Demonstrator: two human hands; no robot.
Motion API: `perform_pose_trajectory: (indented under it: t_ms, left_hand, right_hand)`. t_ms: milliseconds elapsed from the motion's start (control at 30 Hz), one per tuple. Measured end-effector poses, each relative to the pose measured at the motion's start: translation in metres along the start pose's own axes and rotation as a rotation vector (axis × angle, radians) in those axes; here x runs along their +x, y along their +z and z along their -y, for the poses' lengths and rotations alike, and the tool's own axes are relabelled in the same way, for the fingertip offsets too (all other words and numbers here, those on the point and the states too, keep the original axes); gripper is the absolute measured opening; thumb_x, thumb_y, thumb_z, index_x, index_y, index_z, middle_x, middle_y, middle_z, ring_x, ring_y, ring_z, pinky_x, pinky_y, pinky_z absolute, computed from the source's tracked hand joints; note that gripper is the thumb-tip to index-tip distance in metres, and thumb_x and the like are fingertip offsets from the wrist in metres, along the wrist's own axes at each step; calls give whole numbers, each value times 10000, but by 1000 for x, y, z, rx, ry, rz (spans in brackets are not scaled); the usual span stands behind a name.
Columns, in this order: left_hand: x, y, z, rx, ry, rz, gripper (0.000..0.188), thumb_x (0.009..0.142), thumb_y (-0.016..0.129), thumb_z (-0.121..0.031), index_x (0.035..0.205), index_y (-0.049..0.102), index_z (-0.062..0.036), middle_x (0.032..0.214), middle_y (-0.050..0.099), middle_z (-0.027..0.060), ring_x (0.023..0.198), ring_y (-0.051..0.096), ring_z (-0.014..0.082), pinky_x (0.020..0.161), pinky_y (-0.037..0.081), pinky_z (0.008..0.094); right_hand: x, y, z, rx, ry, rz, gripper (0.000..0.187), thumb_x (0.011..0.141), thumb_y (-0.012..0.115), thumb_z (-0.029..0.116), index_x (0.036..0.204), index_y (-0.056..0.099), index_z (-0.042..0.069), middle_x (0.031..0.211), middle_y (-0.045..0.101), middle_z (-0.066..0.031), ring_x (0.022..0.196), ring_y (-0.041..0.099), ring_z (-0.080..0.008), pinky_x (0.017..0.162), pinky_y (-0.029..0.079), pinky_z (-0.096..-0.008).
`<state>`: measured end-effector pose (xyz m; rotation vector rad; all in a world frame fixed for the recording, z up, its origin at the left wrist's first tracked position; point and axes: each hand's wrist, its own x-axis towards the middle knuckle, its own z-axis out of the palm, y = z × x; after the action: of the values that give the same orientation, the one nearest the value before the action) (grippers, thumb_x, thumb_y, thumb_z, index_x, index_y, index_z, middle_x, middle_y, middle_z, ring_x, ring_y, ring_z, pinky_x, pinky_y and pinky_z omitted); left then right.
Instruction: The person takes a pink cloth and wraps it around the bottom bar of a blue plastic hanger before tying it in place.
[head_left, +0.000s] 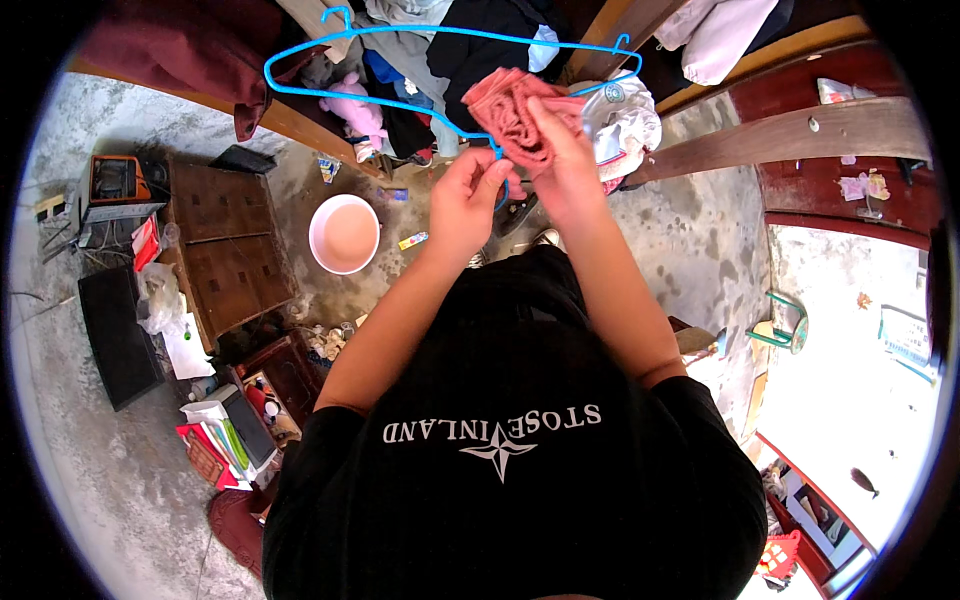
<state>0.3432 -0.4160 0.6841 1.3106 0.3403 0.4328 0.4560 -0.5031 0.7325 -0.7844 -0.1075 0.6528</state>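
My left hand [465, 200] is closed around the neck of a blue clothes hanger [490, 35], just below its centre. The hanger is turned so its long bar points away from me, with a small hook at each end. My right hand [570, 165] grips a crumpled, folded red-pink cloth [510, 110] beside the hanger's neck. Thumb and fingers press on the cloth, and its loose folds face left. Part of the hanger passes behind the cloth. The two hands are close together, and the hanger's hook is partly hidden by my left fingers.
A white bucket [315, 240] stands on the concrete floor, left of my hands. Piled clothes and a pink plush toy [355, 105] lie ahead on a wooden-framed surface. Brown wooden cabinets [220, 235] stand left; a wooden beam [780, 135] crosses at right, near a green stool [795, 325].
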Motion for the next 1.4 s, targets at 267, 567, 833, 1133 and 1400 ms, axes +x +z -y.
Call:
perform_pose_trajectory:
  t_ms: [267, 567, 833, 1133, 1400]
  left_hand:
    - [-11, -19, -14, -149, -126, 20, 117, 1042, 582, -101, 1020, 612, 10, 852, 698, 69, 742, 692, 163, 673, 515, 268]
    - [16, -9, -11, 17, -134, 30, 164, 1057, 555, -128, 1102, 647, 0, 990, 712, 105, 813, 696, 173, 739, 595, 331]
    - [-4, -20, -11, -143, -110, 29, 125, 1026, 597, -80, 1023, 635, 38, 857, 700, 112, 720, 671, 159, 671, 598, 322]
    - [16, -15, -23, 119, -131, -12, 147, 1015, 565, -66, 1006, 689, 12, 822, 718, 74, 674, 666, 129, 628, 550, 269]
    - [10, -16, -30, -141, -220, 36, 137, 1015, 628, -96, 1014, 665, 36, 860, 717, 102, 667, 624, 124, 652, 610, 322]
  right_hand:
    - [27, -36, 66, -20, -186, -7, 261, 1026, 636, 226, 1261, 618, 115, 1233, 681, -40, 1133, 648, -179, 936, 519, -369]
    - [-10, 14, -8, -279, 39, 52, 247, 973, 706, 229, 1165, 687, 75, 946, 725, 2, 725, 625, -60, 479, 412, -226]
    - [24, -12, 52, -52, -209, 30, 282, 984, 695, 193, 1220, 631, 52, 1103, 726, -94, 968, 720, -197, 868, 598, -353]
    - [-5, 4, -1, -311, 34, 129, 261, 984, 686, 207, 1187, 685, 43, 972, 729, -17, 766, 652, -89, 637, 520, -261]
    - [5, 1, 17, -217, -43, 107, 304, 970, 708, 184, 1227, 670, 25, 1091, 734, -64, 950, 702, -152, 803, 572, -301]
